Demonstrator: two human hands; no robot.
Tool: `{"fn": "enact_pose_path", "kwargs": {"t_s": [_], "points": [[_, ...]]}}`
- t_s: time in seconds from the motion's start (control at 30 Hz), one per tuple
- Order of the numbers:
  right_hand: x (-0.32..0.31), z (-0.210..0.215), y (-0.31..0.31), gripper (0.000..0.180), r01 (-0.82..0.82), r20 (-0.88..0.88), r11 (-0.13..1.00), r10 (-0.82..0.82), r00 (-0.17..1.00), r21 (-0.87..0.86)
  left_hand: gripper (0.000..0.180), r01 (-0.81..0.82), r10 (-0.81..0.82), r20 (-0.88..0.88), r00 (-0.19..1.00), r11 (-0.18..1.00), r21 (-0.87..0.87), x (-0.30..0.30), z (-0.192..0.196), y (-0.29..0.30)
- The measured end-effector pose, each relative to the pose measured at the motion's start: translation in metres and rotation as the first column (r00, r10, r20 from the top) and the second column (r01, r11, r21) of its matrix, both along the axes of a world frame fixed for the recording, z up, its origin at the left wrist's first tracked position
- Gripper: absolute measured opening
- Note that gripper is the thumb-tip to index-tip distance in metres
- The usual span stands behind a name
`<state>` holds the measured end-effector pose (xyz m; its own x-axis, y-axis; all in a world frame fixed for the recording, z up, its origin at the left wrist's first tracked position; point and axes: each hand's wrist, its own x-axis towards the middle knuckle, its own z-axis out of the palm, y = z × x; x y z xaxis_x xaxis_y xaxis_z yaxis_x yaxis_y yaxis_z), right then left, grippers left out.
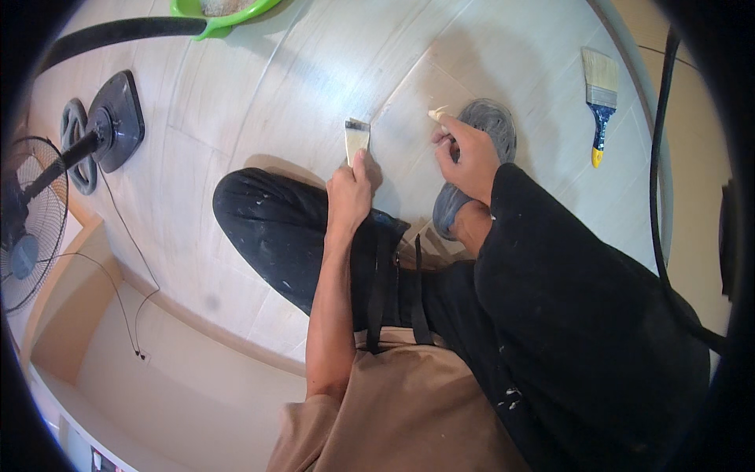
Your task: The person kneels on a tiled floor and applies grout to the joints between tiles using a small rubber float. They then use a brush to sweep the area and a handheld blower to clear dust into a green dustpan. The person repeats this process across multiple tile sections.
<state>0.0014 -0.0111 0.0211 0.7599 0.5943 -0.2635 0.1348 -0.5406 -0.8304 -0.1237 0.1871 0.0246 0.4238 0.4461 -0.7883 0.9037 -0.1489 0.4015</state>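
My left hand (350,189) is closed around a scraper (356,144) with a flat cream body and a dark edge at its far end. That edge points away from me, at or just above the pale wood-look tile floor (314,102), beside a joint between tiles. In front of my right foot, my right hand (468,157) pinches a small cream-coloured piece (437,116) between thumb and fingers; its kind is unclear. Below that hand, a grey slipper (491,126) is on my foot.
A wide paintbrush (601,102) with a blue and yellow handle lies at the right. Far left are a green basin (228,20) and a standing fan (98,134) with its cord. A black cable (659,157) hangs at the right; a recessed wall niche (173,346) is lower left.
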Motion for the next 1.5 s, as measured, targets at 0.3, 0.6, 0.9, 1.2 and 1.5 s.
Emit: {"fn": "enact_pose_path", "kwargs": {"t_s": [0.3,0.6,0.9,1.2,1.5], "points": [[-0.008,0.009,-0.001,0.029,0.046,0.027,0.999,-0.045,0.999,-0.018,0.069,0.091,-0.093,0.028,0.995,0.992,0.083,0.021,0.009,-0.007],[-0.004,0.006,0.005,0.031,-0.057,0.015,0.997,0.058,0.998,-0.046,0.066,0.07,-0.072,0.022,0.997,0.992,0.104,0.009,0.006,-0.003],[-0.006,0.002,0.006,0.039,-0.038,0.133,0.999,0.041,0.99,-0.026,0.064,0.045,-0.071,0.204,0.976,0.99,0.131,0.08,-0.005,-0.023],[-0.005,0.002,0.002,0.044,0.013,0.102,0.999,-0.017,0.995,0.037,0.066,0.099,-0.136,0.251,0.958,0.983,0.154,0.11,-0.013,-0.031],[0.077,-0.03,-0.153,0.054,0.636,0.874,0.719,-0.085,0.479,-0.28,0.071,-0.166,0.175,0.207,0.963,0.984,-0.059,0.052,0.003,-0.005]]}}
